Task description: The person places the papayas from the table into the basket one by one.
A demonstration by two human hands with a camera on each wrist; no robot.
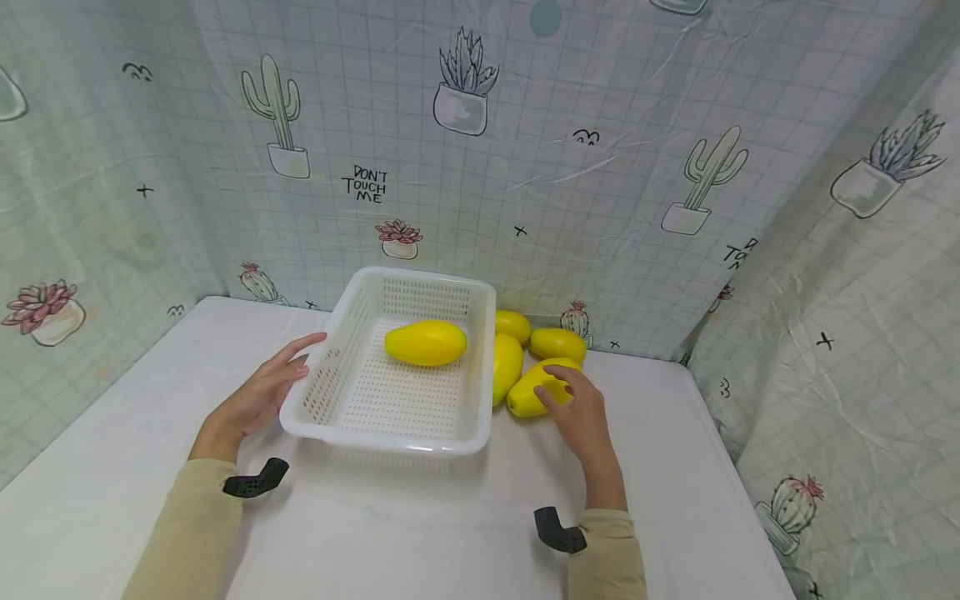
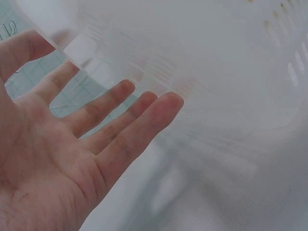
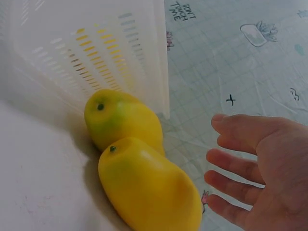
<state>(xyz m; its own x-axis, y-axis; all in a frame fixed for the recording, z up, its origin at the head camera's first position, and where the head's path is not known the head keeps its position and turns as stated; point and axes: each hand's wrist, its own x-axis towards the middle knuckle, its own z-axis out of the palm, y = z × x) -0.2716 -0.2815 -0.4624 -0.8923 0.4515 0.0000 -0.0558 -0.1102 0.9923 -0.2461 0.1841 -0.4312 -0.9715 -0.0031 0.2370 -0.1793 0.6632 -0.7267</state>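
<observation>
A white slotted plastic basket (image 1: 411, 417) stands on the table with one yellow mango (image 1: 426, 343) lying inside it. At the basket's left side, my left hand (image 1: 258, 402) has its fingers stretched out against the outer wall, as the left wrist view also shows. Over the nearest mango (image 1: 527, 400) to the right of the basket hovers my right hand (image 1: 583, 419), its fingers spread and slightly bent. In the right wrist view a gap separates that hand from a mango (image 3: 149, 187), which rests against a greener-tipped mango (image 3: 127, 118) by the basket wall.
Further yellow mangoes (image 1: 558, 343) lie behind, between the basket and the back curtain (image 1: 525, 192) printed with cacti. The white table (image 1: 420, 533) ends at curtains on the left, back and right.
</observation>
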